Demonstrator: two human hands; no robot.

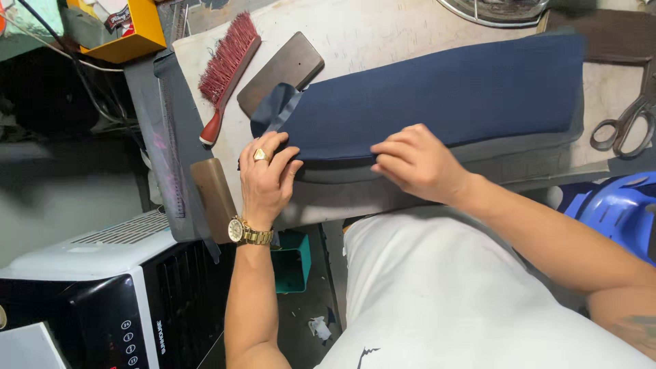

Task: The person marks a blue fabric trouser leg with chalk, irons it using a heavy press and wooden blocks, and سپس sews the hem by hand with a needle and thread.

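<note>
- I saw the folded navy cloth [437, 92] lying lengthwise on the grey padded board [383, 179], its near fold running along the board's front edge.
- My left hand [266, 179] sat at the cloth's left end, fingers curled and pinching the fold near the loose tail of fabric that curls up there.
- My right hand [417, 162] lay a little further along the same fold, fingers bent and pressing down on it; it gripped nothing that I could make out.
- I judged the cloth already folded and laid flat; the left end looked unfinished, and the stretch toward the right was untouched by either hand.
- Room was tight on the left: a wooden block [281, 71] touched the curled tail, with a red brush [225, 72] just beside it and a second wooden block [213, 195] near my wrist.
- Scissors [625, 123] lay well apart at the right edge; the near side dropped off straight to my lap.
</note>
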